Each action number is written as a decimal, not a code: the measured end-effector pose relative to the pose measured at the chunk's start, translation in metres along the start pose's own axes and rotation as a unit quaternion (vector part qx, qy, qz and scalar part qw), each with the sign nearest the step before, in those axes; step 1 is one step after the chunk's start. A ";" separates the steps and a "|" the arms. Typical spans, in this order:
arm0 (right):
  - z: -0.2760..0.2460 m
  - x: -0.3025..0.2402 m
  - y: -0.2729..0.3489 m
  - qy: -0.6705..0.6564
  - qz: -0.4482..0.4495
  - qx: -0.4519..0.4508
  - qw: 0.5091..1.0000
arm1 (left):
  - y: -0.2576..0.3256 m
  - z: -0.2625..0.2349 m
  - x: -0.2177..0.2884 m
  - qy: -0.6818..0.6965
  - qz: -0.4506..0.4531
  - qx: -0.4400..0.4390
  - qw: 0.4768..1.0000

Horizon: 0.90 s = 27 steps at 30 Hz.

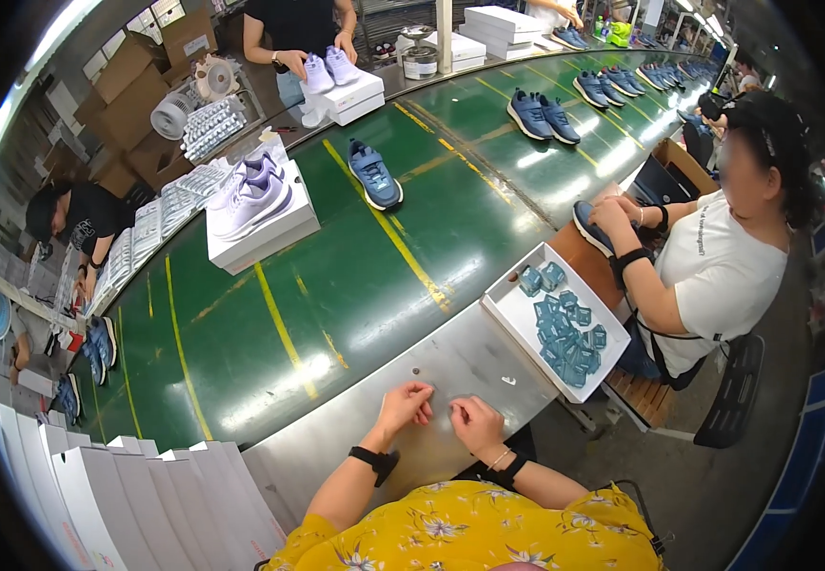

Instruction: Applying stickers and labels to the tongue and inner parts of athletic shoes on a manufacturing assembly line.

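My left hand (406, 407) and my right hand (477, 423) hover close together over a bare metal work table (336, 428), a small gap between them. Both have curled fingers; anything small inside them is hidden or too small to make out. To the right of my hands lies an open white box lid (579, 389), used like a tray, holding several small blue-teal pieces (565, 333). Beyond the table, a single blue shoe (374, 175) rests on the green conveyor belt (336, 276).
Lilac shoes (255, 197) sit on a white shoebox (265, 233) on the belt's far side. Pairs of blue shoes (543, 117) line the belt farther right. White boxes (117, 495) stand stacked at lower left. At right, a seated co-worker (707, 257) handles a blue shoe (591, 228).
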State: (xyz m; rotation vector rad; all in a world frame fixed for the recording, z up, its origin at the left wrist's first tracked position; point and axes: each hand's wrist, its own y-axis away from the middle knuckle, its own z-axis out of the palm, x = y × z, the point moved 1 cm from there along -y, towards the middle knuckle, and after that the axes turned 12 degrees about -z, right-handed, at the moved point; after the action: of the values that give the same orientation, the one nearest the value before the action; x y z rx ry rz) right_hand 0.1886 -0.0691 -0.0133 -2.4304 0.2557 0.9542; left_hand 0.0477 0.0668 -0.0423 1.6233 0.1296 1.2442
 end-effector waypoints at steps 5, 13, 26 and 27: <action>0.002 0.000 0.005 -0.001 0.009 -0.002 1.000 | 0.000 0.001 -0.001 0.016 0.018 0.008 1.000; 0.006 0.006 0.009 0.034 0.007 0.003 0.999 | 0.003 0.010 0.008 0.035 0.034 0.054 0.997; 0.006 0.002 0.017 0.023 0.013 0.011 1.000 | 0.010 0.017 0.004 -0.022 0.087 0.142 0.986; 0.006 0.005 0.015 0.028 0.012 0.011 0.999 | 0.010 0.019 0.007 -0.027 0.089 0.139 0.986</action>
State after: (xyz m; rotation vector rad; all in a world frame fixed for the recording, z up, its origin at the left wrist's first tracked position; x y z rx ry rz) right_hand 0.1832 -0.0791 -0.0262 -2.4419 0.3149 0.8909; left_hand 0.0608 0.0537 -0.0288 1.9430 0.1322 1.3628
